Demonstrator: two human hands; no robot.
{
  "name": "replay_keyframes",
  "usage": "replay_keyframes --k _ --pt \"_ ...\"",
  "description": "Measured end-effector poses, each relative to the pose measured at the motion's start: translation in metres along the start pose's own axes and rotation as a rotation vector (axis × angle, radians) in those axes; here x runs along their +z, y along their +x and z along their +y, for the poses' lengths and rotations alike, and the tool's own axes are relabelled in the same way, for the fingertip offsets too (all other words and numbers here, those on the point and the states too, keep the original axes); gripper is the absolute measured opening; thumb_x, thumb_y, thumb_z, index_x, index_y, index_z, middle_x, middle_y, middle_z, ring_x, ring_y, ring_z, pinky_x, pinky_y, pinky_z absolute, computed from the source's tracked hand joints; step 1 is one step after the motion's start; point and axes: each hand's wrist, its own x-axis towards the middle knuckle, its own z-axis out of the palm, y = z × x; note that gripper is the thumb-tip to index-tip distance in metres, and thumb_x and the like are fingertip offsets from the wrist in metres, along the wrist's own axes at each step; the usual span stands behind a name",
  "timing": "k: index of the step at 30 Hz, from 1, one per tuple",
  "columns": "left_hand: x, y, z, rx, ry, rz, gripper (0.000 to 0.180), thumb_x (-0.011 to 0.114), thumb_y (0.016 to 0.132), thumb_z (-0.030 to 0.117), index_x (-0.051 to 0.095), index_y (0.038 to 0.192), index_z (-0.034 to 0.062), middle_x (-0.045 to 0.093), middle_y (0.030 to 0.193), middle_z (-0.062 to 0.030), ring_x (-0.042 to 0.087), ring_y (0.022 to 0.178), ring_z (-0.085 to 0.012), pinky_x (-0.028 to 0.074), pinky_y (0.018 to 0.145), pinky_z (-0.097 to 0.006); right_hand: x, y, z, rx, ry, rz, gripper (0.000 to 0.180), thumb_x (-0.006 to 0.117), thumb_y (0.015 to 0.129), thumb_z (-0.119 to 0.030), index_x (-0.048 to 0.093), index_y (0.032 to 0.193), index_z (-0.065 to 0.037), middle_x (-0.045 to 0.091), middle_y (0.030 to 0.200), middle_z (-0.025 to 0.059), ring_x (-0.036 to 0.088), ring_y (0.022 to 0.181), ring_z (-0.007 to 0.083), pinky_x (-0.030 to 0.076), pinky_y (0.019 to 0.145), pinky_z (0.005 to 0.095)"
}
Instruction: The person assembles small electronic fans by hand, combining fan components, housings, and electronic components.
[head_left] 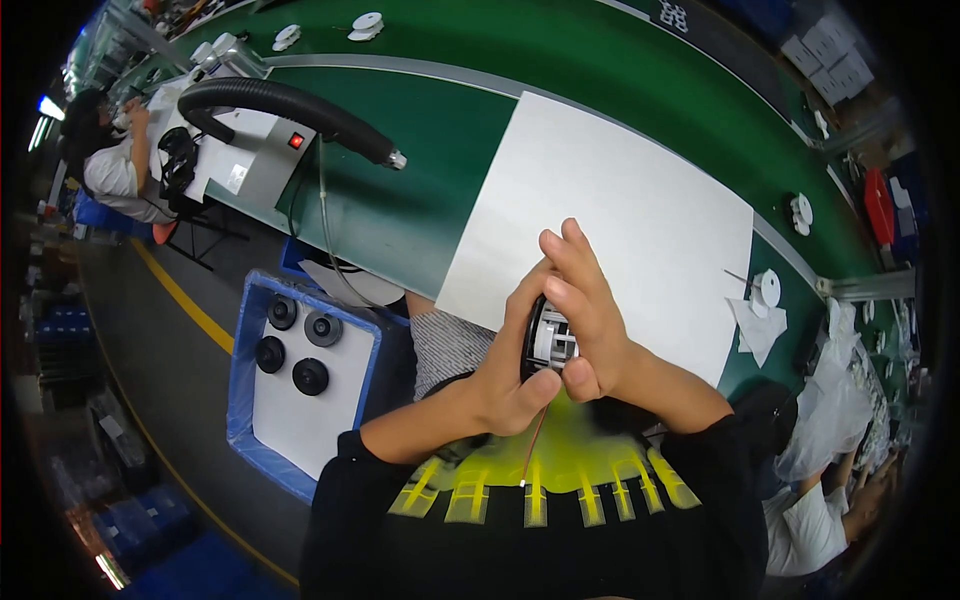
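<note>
Your left hand (pixel 505 375) and right hand (pixel 590 315) both close their fingers around a small round motor part (pixel 550 338), held near your chest, just at the near edge of the white sheet (pixel 620 200). A thin red wire (pixel 533 450) hangs from it.

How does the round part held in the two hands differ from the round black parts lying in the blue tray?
The round black-and-white part is gripped on edge between the left hand and right hand; the four round black parts lie flat on the white liner of the blue tray, untouched. The held part shows white ribs and trails a thin red wire; the tray parts look all dark, with no visible wire. Both kinds are round.
</note>
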Motion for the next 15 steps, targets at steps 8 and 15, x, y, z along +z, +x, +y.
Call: replay_keyframes --k 8,15 --pt "0.012 0.021 -0.017 -0.137 -0.059 -0.016 0.081 0.052 0.094 0.044 0.015 0.147 -0.0051 0.025 0.147 -0.0256 0.029 0.138 -0.0346 0.022 0.114 -0.042 -0.017 -0.026 0.02 0.062 -0.135 0.114 0.066 0.038 0.097 -0.05 0.029 0.151 -0.014 0.026 0.152 0.0304 0.025 0.14 0.052 0.015 0.112 0.0629" --pt "0.014 0.042 -0.031 0.187 0.164 -0.063 0.089 0.078 0.076 0.036 0.032 0.144 0.0014 0.032 0.147 -0.0265 0.036 0.135 -0.0384 0.032 0.11 -0.047 -0.038 -0.055 0.007 0.172 -0.125 0.303 0.09 0.064 0.087 -0.05 0.015 0.153 -0.012 0.048 0.133 0.0251 0.053 0.112 0.0343 0.04 0.092 0.0454"
